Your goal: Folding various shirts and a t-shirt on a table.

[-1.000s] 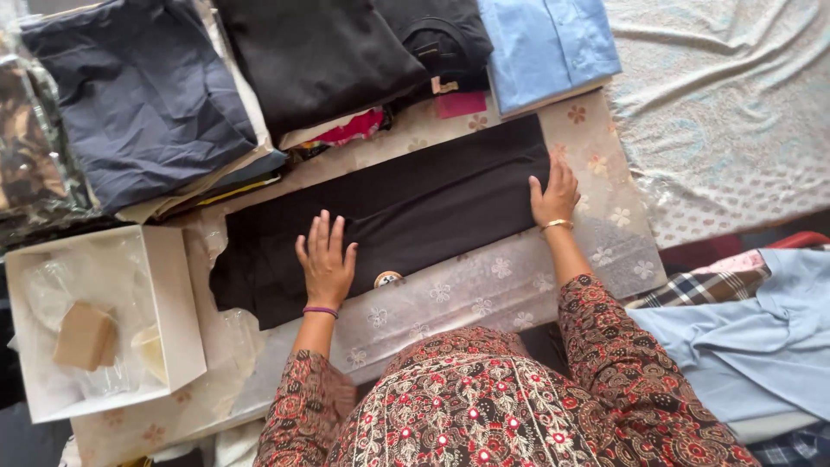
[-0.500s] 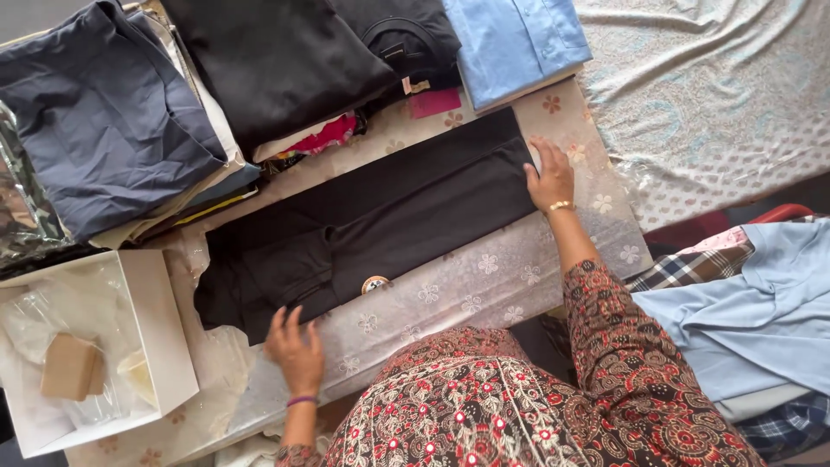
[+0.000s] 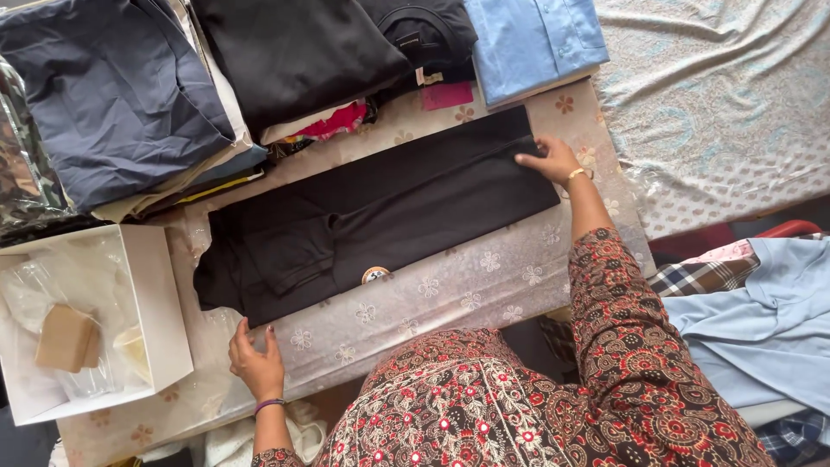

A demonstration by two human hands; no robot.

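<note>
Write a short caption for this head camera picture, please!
Right hand on a folded black garment, left hand at the table's near edge.

A black garment (image 3: 380,216) lies on a pale floral-print cover (image 3: 450,298). The sleeve (image 3: 631,346) is dark red paisley. Nearby, a light blue shirt (image 3: 532,39) and a navy garment (image 3: 112,95).

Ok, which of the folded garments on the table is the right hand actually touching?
The long black garment spread flat across the middle; the right hand rests on its far end. The navy one, black stack and light blue shirt lie untouched beyond it.
</note>
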